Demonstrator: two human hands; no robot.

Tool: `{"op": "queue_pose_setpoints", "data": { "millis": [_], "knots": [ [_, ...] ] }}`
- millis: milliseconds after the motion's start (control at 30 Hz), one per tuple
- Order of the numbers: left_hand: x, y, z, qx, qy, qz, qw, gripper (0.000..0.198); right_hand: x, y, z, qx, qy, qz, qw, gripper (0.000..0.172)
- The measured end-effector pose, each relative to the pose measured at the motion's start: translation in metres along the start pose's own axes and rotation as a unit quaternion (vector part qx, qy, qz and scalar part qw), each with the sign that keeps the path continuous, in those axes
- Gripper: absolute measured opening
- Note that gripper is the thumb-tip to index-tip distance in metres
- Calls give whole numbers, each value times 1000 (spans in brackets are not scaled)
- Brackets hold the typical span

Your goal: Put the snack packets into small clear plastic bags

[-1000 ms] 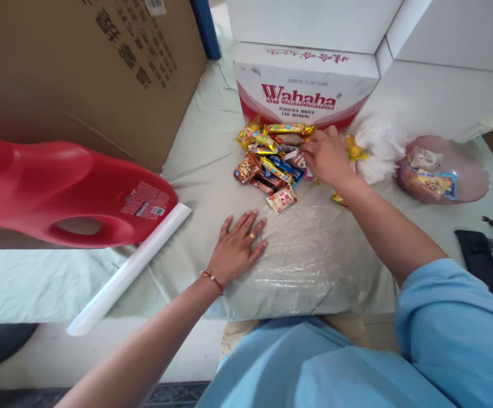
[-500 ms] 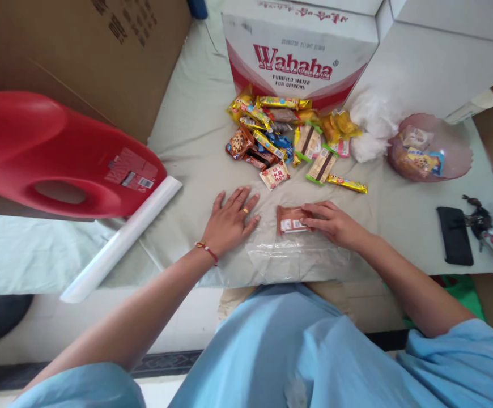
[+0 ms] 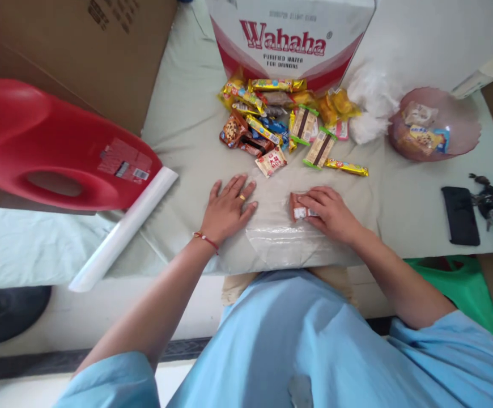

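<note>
My left hand (image 3: 228,211) lies flat on the cloth-covered table with its fingers spread, holding nothing. Its fingers rest by the edge of a clear plastic bag (image 3: 280,243), which lies flat near the table's front edge. Over the right part of that bag, my right hand (image 3: 331,214) has its fingers closed over a small brown snack packet (image 3: 298,207). The packet's left end with a white label shows; my fingers hide the rest. Beyond both hands is a pile of wrapped snacks, with a cream packet (image 3: 271,162) and a wafer packet (image 3: 319,148) at its near side.
A Wahaba-style white-and-red carton marked Wahaha (image 3: 289,45) stands behind the pile. To the right are a pink bowl (image 3: 463,127) holding packets, white plastic bags (image 3: 372,102) and a black phone (image 3: 460,215). A red jug (image 3: 72,153) and a plastic film roll (image 3: 123,229) lie left.
My right hand has shifted right along the bag, and the brown snack packet has moved with it, more covered by my fingers. My left hand stays flat. The camera view has shifted slightly.
</note>
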State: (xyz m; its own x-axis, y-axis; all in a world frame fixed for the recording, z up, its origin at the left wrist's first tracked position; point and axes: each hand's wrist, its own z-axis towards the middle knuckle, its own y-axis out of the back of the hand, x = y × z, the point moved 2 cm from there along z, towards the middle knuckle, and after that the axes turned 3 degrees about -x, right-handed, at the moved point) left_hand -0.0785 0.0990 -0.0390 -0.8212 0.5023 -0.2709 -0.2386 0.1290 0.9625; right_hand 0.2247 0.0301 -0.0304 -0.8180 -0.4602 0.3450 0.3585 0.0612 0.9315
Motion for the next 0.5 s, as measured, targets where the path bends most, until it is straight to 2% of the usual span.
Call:
{"op": "queue_pose_setpoints", "data": {
  "millis": [200, 367, 433, 500],
  "knots": [
    [1, -1, 0, 0, -7, 0, 1000, 62, -30, 20, -48, -56, -97, -88, 990, 50],
    [2, -2, 0, 1, -5, 17, 1000, 64, -40, 55, -59, -186, -184, -87, 961, 52],
    [2, -3, 0, 3, -10, 23, 1000, 64, -32, 69, -50, -223, -168, -46, 959, 55],
    [2, -4, 0, 0, -11, 26, 1000, 63, -16, 73, -32, -217, -110, -1, 970, 55]
  ]
}}
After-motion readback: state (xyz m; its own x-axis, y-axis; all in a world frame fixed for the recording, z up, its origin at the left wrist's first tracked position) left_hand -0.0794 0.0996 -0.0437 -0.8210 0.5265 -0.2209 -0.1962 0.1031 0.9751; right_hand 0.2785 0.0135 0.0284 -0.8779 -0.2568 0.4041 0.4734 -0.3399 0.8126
